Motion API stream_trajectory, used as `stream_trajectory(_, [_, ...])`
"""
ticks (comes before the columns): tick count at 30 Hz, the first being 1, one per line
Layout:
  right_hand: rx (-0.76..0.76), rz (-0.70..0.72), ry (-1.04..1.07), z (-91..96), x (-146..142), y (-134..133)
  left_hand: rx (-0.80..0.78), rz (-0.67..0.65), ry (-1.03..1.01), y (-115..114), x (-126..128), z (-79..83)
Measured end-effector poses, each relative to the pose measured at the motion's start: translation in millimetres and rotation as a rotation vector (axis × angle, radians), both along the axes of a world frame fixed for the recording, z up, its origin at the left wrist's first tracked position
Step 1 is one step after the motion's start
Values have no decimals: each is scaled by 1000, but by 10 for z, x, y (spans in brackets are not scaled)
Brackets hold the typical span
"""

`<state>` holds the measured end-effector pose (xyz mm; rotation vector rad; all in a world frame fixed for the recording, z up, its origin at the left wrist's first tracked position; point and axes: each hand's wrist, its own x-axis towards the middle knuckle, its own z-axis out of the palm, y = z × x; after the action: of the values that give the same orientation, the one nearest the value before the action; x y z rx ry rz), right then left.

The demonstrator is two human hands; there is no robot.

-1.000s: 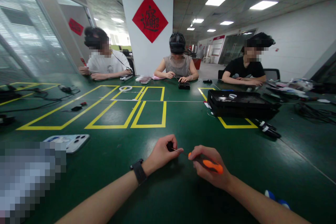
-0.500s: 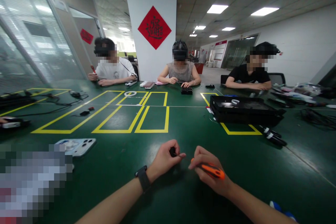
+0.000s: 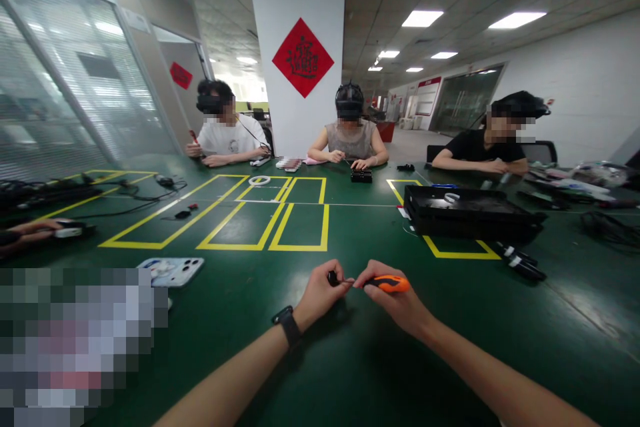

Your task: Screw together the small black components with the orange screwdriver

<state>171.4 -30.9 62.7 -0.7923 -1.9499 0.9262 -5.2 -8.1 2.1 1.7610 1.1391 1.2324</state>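
Note:
My right hand (image 3: pixel 393 293) is closed around a screwdriver with an orange and black handle (image 3: pixel 393 283). Its thin shaft points left toward the fingers of my left hand (image 3: pixel 323 290). That hand, with a dark watch (image 3: pixel 287 325) on the wrist, pinches a small black part (image 3: pixel 332 277), mostly hidden by the fingers. The fingertips of both hands nearly meet above the green table (image 3: pixel 340 360). Whether the screwdriver tip touches the black part cannot be made out.
A phone (image 3: pixel 175 270) lies on the left. A black tray (image 3: pixel 470 210) stands on the right, beside black cylindrical items (image 3: pixel 523 261). Yellow tape (image 3: pixel 297 248) marks the table. Several people sit around it; one opposite (image 3: pixel 349 137) works with a black block (image 3: pixel 361 175).
My right hand has moved left and slightly up with the screwdriver, closing the gap to my left hand. The handle lies more level. The head view has shifted a little left.

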Motion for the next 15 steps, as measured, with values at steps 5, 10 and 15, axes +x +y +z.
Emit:
stream_trajectory(5, [-136,-102,75,8,-112,-68,20,3,-15,-22,-3,-10])
stream_trajectory(10, [-120,-85,153,-236,-42,-67,42,-19,21,-24,-32,12])
stream_trajectory(15, [25,-26,73,-312,54,-75,23,-69,34,-15,-37,26])
